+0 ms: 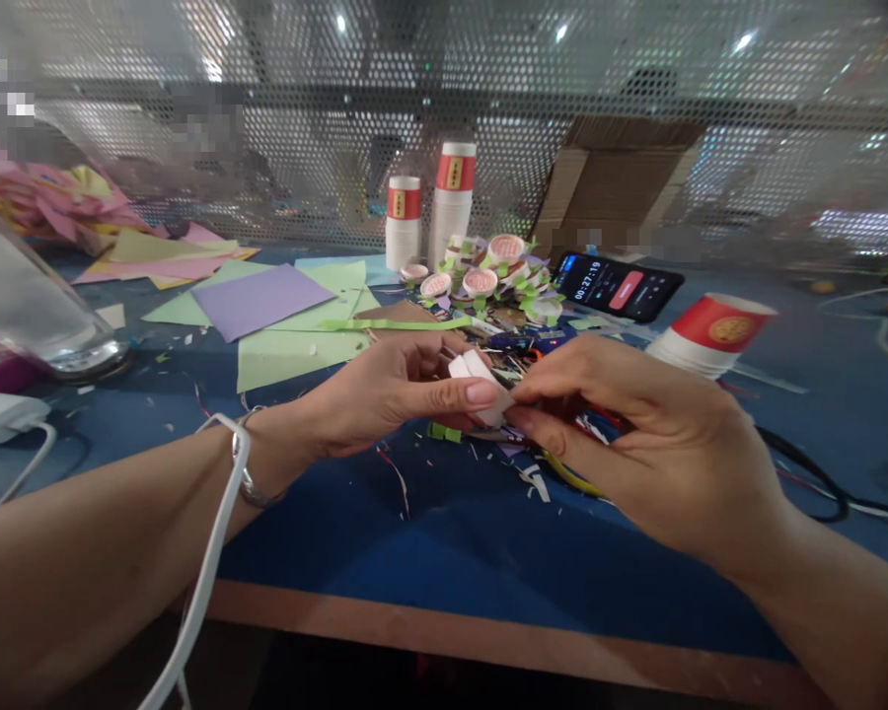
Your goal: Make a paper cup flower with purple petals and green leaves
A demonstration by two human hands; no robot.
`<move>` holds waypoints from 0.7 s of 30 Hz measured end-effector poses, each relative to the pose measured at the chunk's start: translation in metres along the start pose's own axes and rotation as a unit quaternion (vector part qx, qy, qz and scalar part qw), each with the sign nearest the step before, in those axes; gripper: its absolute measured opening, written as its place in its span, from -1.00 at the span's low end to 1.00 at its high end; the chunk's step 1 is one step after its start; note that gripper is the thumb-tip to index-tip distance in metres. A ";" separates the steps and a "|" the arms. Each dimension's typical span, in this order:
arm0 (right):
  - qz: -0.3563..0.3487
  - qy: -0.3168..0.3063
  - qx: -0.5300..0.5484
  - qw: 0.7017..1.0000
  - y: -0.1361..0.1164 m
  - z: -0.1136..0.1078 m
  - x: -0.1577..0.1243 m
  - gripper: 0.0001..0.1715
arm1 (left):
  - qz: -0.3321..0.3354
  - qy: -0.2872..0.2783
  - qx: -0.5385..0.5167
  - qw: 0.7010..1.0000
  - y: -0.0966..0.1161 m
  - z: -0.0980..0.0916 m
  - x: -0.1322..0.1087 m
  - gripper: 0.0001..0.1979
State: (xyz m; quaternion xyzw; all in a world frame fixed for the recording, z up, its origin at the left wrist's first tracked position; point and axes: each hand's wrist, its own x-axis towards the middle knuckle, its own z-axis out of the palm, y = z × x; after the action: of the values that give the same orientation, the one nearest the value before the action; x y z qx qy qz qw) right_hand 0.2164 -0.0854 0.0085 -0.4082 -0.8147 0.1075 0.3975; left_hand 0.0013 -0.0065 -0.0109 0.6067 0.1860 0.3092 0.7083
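Observation:
My left hand [385,385] is closed around a small white paper cup piece [475,369], its thumb lying across the front. My right hand [666,444] meets it from the other side, thumb and forefinger pinched on the piece's right edge. Just behind my hands is a heap of small round cup pieces [481,283] with red print and green and purple paper tabs. A long green paper strip [400,323] lies beyond my left fingers. Scissors with orange and blue handles [540,345] are partly hidden by my right hand.
Stacked paper cups [454,212] stand at the back. A tilted red-and-white cup [717,330] and a phone [618,286] showing a timer are at right. Coloured paper sheets [262,299] and a clear glass [40,296] are at left. A white cable [211,562] crosses my left forearm.

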 end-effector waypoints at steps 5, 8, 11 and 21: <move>-0.016 -0.002 -0.014 1.000 0.000 0.002 0.000 -0.93 | -0.003 0.043 0.004 0.999 -0.004 0.004 0.000 -0.57; -0.037 -0.004 -0.026 0.999 0.003 0.002 0.000 -0.90 | -0.001 0.062 0.005 0.998 -0.004 0.008 0.000 -0.54; -0.079 0.006 -0.036 0.996 0.006 0.003 0.000 -0.86 | 0.001 0.074 0.011 0.997 -0.003 0.011 0.000 -0.52; -0.115 -0.011 -0.074 0.991 0.001 0.004 -0.001 -0.87 | 0.014 0.092 0.113 0.989 -0.004 0.011 -0.003 -0.47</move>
State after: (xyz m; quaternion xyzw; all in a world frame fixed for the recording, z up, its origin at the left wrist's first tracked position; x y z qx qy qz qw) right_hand 0.2147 -0.0849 0.0041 -0.3390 -0.8664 0.0049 0.3668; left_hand 0.0069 -0.0167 -0.0129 0.6542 0.2756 0.3509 0.6107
